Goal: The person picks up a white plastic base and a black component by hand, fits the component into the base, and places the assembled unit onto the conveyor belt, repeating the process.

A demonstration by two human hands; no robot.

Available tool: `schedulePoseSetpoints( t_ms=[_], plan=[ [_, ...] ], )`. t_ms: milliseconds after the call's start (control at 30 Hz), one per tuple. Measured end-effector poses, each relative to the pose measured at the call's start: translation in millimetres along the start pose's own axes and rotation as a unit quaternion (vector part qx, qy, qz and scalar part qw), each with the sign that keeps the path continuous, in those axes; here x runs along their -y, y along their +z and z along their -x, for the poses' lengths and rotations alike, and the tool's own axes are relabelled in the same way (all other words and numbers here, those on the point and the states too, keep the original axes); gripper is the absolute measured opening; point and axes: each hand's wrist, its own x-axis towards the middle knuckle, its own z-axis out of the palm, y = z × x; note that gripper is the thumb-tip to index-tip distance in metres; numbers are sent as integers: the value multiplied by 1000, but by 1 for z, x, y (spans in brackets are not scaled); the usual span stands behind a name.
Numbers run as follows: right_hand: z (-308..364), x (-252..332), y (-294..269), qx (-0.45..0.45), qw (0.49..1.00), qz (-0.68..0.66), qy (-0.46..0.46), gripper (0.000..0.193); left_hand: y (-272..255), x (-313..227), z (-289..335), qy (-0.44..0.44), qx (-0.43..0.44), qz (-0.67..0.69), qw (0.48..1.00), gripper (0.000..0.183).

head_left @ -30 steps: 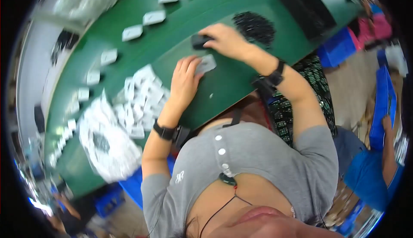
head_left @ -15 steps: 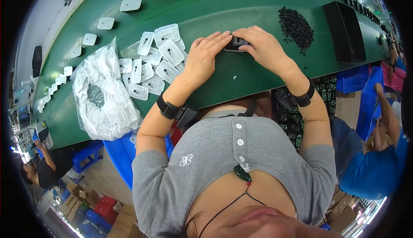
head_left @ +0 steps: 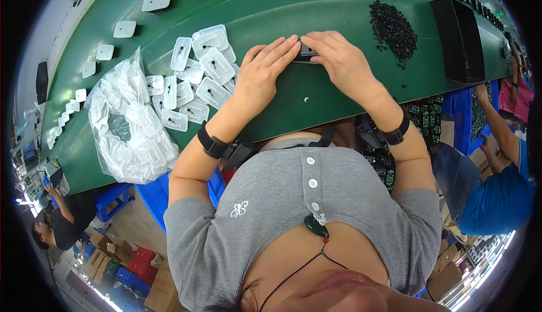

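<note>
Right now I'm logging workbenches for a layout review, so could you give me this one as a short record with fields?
Surface: green tabletop
Between hands: black piece, partly covered
Left grip: fingertips at its left end
Right grip: fingers on its far side, thumb nearer
Left side: loose translucent covers; clear plastic bag of white pieces
Right side: heap of small black parts; long black box
</note>
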Motion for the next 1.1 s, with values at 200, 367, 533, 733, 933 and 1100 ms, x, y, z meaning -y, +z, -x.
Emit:
schedulePoseSetpoints(
  t_ms=[200,367,533,733,933,1100],
  plan=[
    [-2,3,-8,-2,1000,-9,-4,38,-5,2,-2,4,8,-9,1000,58],
    [3,4,-4,2,1000,6,11,38,-2,-3,-2,5,20,-40,999,57],
    [10,10,6,-50,998,36,24,38,-3,-2,-2,14,39,-37,998,59],
    [13,2,13,-87,994,-62,28,36,-6,-4,-7,28,29,-61,997,51],
    [12,2,20,-89,994,18,58,28,6,-9,-9,66,4,-89,994,45],
    [-18,-24,-11,116,980,-116,111,30,27,-7,-22,45,-57,-107,992,40]
  ],
)
